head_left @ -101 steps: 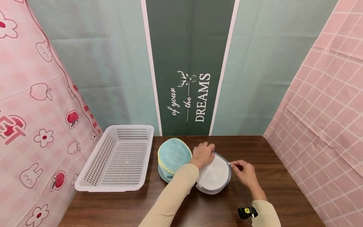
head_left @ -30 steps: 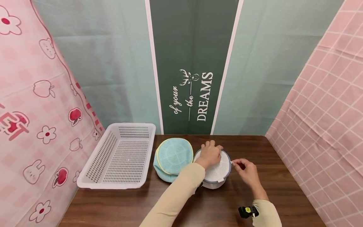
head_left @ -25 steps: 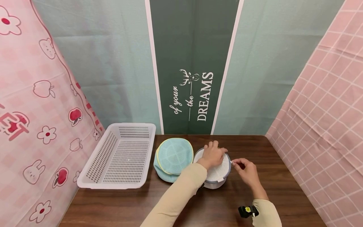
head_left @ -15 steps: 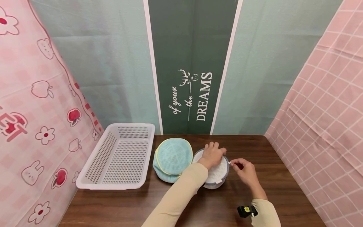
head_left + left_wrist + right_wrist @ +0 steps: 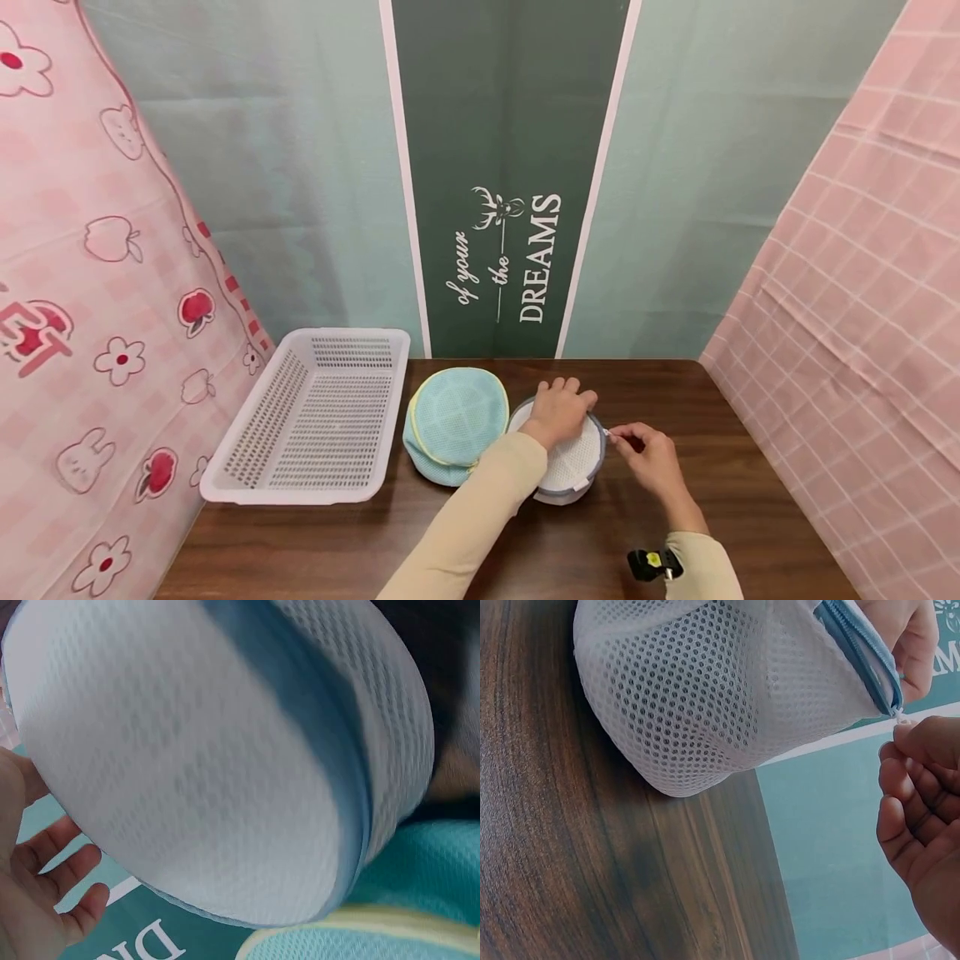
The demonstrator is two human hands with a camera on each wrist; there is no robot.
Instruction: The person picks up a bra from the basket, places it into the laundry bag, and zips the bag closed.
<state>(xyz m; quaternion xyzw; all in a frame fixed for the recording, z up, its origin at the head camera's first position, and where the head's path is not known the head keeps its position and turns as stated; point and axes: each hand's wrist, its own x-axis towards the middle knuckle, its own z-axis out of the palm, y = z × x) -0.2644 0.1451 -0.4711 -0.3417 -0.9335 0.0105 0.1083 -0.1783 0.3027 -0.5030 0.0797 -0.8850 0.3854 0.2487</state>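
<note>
A round white mesh laundry bag with a blue-grey zipper rim stands on the dark wooden table. My left hand lies across its top and grips the far rim with curled fingers; in the left wrist view those fingers bend along the bag's edge. At the bag's right side, my right hand pinches the small zipper pull between thumb and forefinger. Left of it sits a light-blue mesh laundry bag with yellow trim, partly behind my left sleeve.
A white perforated plastic basket stands at the table's left side, with nothing in it. Behind the table hangs a green cloth with lettering. Pink patterned cloths hang on the left and right.
The white bag has turned, its small white tag shifting right along the front rim. My left hand has moved slightly right on the bag. The right hand stays at the zipper pull.
</note>
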